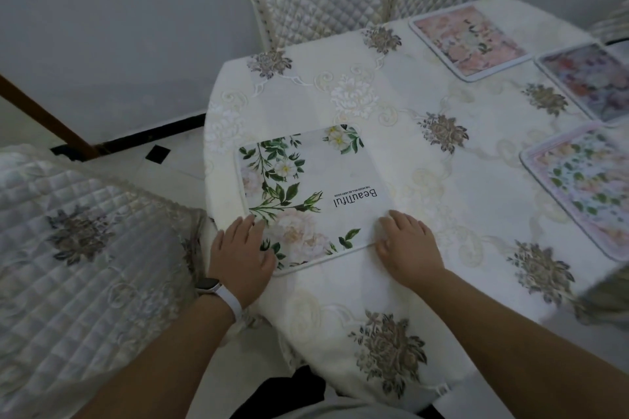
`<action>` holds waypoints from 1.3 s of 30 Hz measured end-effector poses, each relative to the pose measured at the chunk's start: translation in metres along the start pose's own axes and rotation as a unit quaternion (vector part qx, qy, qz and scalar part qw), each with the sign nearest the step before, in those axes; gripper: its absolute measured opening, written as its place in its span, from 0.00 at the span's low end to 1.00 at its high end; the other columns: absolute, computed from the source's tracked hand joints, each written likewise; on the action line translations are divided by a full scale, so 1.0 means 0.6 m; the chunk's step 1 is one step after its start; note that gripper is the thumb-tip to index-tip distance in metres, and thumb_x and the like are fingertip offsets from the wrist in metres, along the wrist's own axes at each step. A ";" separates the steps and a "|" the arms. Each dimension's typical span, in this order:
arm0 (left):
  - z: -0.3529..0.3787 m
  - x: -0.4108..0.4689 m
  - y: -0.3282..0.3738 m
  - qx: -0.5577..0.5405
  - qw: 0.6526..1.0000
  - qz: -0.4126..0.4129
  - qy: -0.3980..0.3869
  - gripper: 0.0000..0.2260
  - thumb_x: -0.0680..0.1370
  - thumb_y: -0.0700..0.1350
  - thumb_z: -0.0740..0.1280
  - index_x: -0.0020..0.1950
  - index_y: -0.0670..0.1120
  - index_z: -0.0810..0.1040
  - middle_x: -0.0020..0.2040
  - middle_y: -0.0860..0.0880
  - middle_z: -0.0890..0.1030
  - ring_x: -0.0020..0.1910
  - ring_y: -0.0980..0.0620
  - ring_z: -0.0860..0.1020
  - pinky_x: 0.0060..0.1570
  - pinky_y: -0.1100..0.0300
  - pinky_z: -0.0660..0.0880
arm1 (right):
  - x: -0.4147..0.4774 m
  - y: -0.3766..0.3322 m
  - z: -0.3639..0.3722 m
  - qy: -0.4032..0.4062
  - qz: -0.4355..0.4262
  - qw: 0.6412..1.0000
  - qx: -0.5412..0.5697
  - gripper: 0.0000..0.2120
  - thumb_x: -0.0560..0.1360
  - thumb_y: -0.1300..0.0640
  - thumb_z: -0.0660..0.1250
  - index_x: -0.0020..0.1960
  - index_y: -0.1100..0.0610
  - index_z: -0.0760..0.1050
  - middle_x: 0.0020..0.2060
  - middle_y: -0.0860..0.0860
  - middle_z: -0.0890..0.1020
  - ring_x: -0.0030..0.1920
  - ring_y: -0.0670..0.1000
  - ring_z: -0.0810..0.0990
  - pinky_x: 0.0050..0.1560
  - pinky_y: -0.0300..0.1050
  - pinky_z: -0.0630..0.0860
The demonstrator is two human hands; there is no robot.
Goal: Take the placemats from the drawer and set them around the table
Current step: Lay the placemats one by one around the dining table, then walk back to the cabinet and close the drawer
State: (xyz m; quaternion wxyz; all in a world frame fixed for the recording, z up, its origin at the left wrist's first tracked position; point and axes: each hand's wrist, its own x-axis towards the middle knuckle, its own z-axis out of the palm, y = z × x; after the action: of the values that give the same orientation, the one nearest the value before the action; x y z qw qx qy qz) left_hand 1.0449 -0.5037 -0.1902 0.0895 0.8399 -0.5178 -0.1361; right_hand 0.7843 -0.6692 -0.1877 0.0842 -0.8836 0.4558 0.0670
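Head view: your left hand (241, 255) and right hand (406, 248) both lie flat with straight fingers, gripping nothing, pressing the near corners of a white floral placemat (306, 194). It extends away from you (its printed word reads upside down) at the table's (340, 299) left end. Three other placemats (585, 187) lie well apart, rightward.

The white mat (316, 194), printed with green leaves, pale flowers and the word "Beautiful", lies flat. Its near corners sit under the left grip (243, 248) and the right grip (406, 245). Well beyond the right grip lie three more flat floral mats: the pink mat (471, 41), the purple mat (592, 82) and the leafy mat (585, 187).
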 end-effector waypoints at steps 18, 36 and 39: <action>-0.029 -0.012 0.176 -0.009 0.968 0.250 -0.003 0.20 0.71 0.47 0.68 0.62 0.43 0.79 0.61 0.42 0.80 0.59 0.41 0.78 0.57 0.44 0.75 | -0.136 0.076 -0.089 0.050 0.078 0.995 0.026 0.20 0.79 0.45 0.57 0.67 0.52 0.72 0.60 0.50 0.78 0.59 0.55 0.75 0.57 0.50 0.70; 0.065 -0.316 0.577 0.067 0.883 0.462 -0.040 0.23 0.72 0.48 0.71 0.66 0.44 0.77 0.64 0.41 0.78 0.60 0.39 0.77 0.57 0.43 0.75 | -0.661 0.321 -0.048 0.088 0.276 0.952 0.100 0.19 0.79 0.44 0.56 0.64 0.51 0.73 0.59 0.50 0.77 0.59 0.54 0.74 0.58 0.51 0.70; 0.083 -0.370 0.660 0.061 0.848 0.524 -0.045 0.22 0.70 0.46 0.72 0.64 0.43 0.77 0.61 0.42 0.79 0.56 0.39 0.78 0.53 0.46 0.76 | -0.766 0.356 -0.041 0.095 0.317 0.938 0.102 0.20 0.79 0.44 0.55 0.65 0.52 0.72 0.61 0.50 0.77 0.61 0.54 0.73 0.61 0.51 0.69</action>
State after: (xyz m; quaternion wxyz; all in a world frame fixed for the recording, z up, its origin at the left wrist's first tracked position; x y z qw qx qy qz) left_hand 0.5992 -0.4831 -0.0918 0.0727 0.4405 -0.8917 -0.0744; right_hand 0.3467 -0.4313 -0.0925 0.1047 -0.6818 0.7228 -0.0410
